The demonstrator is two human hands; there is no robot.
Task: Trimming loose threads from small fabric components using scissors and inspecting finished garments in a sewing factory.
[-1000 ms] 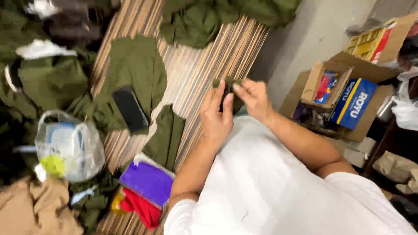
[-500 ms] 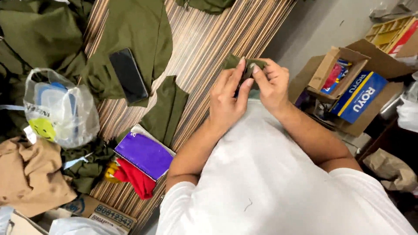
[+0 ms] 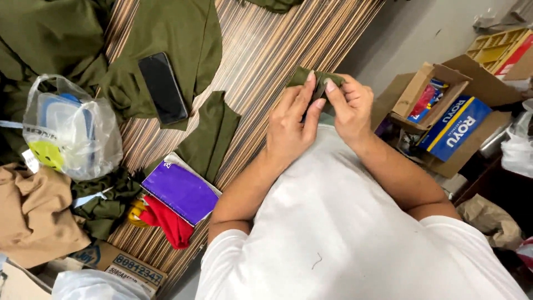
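2 of your hands, left hand [image 3: 288, 125] and right hand [image 3: 351, 108], fingers closed pinching a small olive cloth piece [image 3: 311, 78] at upper centre, its middle hidden behind your fingertips.

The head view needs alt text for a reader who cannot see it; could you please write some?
Both hands, left hand and right hand, pinch a small olive-green fabric piece above a striped table. On the table lie olive-green garments, a black phone, a purple notebook and a plastic bag.

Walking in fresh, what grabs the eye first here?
Both hands, left hand and right hand, pinch a small olive fabric piece above the striped table. At left, a black phone lies on olive cloth; a purple book sits nearer.
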